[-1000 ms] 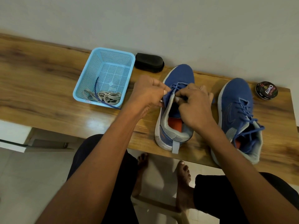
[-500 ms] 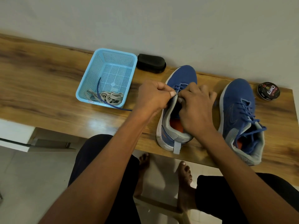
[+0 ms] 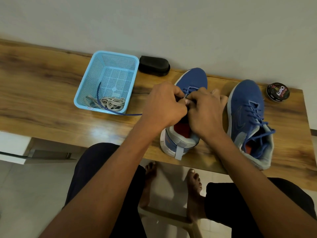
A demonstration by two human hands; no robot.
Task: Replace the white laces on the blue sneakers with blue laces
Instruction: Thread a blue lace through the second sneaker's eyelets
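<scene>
Two blue sneakers stand on the wooden bench (image 3: 51,93). Over the left sneaker (image 3: 192,79) my left hand (image 3: 164,105) and my right hand (image 3: 205,110) meet, fingers curled, pinching the blue lace (image 3: 127,114) at the eyelets. One end of that lace trails left across the bench into the light blue basket (image 3: 89,83). The fingertips and eyelets are hidden by my knuckles. The right sneaker (image 3: 247,107) is laced in blue, its ends loose. The white laces (image 3: 113,103) lie bunched in the basket.
A black shoe brush (image 3: 154,66) lies behind the basket by the wall. A round polish tin (image 3: 277,91) sits at the far right of the bench. My knees and bare feet are below the bench's front edge.
Both hands have closed in together over the left sneaker's eyelets, and the blue lace now lies stretched further from the basket toward my left hand.
</scene>
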